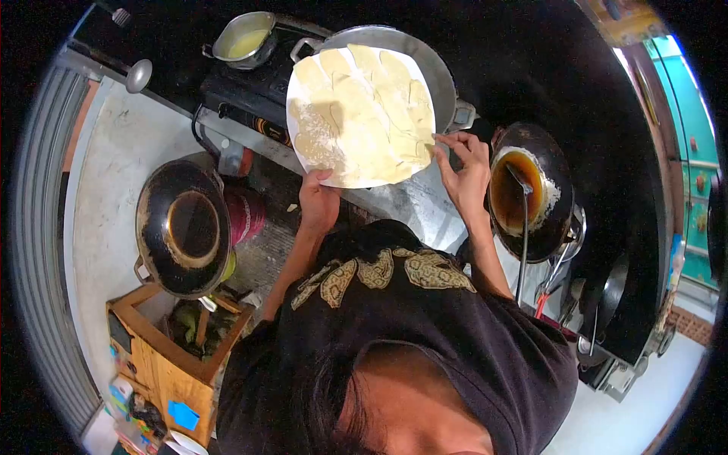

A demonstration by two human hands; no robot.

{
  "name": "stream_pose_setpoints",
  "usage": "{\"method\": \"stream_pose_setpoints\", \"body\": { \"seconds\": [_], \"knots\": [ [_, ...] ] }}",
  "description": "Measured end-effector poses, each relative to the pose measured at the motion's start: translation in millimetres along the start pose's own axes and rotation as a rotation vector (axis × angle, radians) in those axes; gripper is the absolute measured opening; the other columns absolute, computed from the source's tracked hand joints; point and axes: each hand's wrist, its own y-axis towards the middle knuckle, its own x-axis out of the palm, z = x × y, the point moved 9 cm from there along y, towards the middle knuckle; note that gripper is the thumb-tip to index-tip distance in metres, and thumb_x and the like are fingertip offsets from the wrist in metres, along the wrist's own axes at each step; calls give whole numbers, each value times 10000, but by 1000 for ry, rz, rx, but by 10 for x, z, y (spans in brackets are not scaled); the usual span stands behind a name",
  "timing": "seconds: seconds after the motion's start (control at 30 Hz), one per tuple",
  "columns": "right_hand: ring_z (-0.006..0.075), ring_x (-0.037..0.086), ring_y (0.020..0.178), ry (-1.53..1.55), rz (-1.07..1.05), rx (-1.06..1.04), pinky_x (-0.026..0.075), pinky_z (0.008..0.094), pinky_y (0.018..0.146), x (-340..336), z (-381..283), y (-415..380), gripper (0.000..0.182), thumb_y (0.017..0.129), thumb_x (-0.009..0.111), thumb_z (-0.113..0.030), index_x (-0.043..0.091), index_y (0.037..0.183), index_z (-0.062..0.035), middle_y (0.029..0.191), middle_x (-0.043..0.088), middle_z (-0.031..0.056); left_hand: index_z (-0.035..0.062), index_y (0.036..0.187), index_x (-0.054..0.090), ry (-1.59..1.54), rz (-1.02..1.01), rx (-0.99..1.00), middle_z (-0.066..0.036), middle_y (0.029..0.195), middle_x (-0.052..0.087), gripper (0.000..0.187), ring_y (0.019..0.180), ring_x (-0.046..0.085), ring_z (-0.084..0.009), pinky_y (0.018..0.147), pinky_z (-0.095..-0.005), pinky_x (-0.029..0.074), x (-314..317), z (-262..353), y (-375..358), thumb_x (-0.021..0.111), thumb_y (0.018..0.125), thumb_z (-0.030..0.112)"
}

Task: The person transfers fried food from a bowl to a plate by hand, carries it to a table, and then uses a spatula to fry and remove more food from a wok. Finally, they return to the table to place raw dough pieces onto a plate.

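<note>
My left hand [318, 199] holds up a white plate [303, 148] from below its near edge. Several pale, flat dough pieces [364, 106] dusted with flour lie piled on it. My right hand [462, 171] is at the plate's right edge, with finger and thumb pinched on one dough piece [425, 144]. The plate is held over a large metal pan [440, 64]. Just right of my right hand stands a black wok [557, 174] with dark oil, and a long-handled metal utensil [523, 227] rests in it.
A second black wok [186, 227] with oil sits at the left, above a red gas cylinder [246, 214]. A small pot [243, 38] of yellowish liquid stands on the stove at the back. A wooden crate [174, 364] is at lower left. More utensils lie at the right.
</note>
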Motion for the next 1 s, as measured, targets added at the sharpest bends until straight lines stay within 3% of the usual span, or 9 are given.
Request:
{"method": "stream_pose_setpoints", "body": {
  "seconds": [0.1,0.17,0.23,0.3,0.4,0.47,0.6,0.9,1.0],
  "knots": [
    [252,525,859,-53,32,35,468,347,694,-18,-120,-103,248,726,750,-239,720,930,-101,990,587,71,-20,1285,381,10,23,29,-96,1287,482,457,1194,475,-246,1043,-432,346,-68,6,25,482,848,67],
    [251,518,879,-85,83,56,474,354,685,8,-145,-165,267,685,782,-260,726,902,-115,1004,578,64,-24,1293,371,352,-60,153,-104,1301,463,463,1211,455,-254,1054,-446,328,-105,36,27,475,849,60],
    [251,517,883,-81,123,89,475,357,685,33,-164,-203,269,671,792,-265,729,890,-122,1000,578,63,-16,1309,352,387,-86,184,-109,1319,437,477,1234,428,-262,1066,-456,306,-145,22,14,466,850,51],
    [257,514,899,-80,161,151,474,359,684,86,-140,-212,297,637,812,-285,719,860,-113,979,573,58,4,1333,327,118,-52,109,-112,1343,405,502,1263,392,-270,1078,-463,281,149,85,-43,455,850,41],
    [265,510,913,-67,195,244,468,368,710,166,-75,-210,327,608,827,-304,710,842,-107,966,564,59,45,1376,275,217,-193,181,-115,1374,362,575,1298,345,-272,1085,-462,265,160,89,-42,468,834,43],
    [272,502,933,-49,216,303,462,376,739,221,-30,-191,340,598,833,-312,705,835,-105,975,555,67,57,1392,252,166,-79,130,-112,1377,360,613,1305,337,-272,1084,-463,264,96,69,-28,475,822,48],
    [290,475,984,-39,222,278,444,383,792,289,-54,-177,311,626,815,-300,718,862,-123,1055,531,99,75,1411,225,143,-39,127,-108,1384,351,666,1311,328,-271,1084,-461,263,216,131,-59,482,798,51],
    [298,478,981,38,186,200,427,391,815,437,50,-173,220,716,733,-234,734,913,-138,1116,538,112,30,1323,336,142,5,155,-118,1349,390,554,1283,368,-287,1089,-472,284,127,119,-20,510,798,65],
    [289,496,970,-6,207,26,420,380,823,355,-106,-109,201,710,745,-198,740,899,-130,1109,569,115,26,1307,354,239,56,159,-127,1340,399,538,1282,369,-288,1084,-453,302,-2,99,-20,517,798,77]
  ]
}}
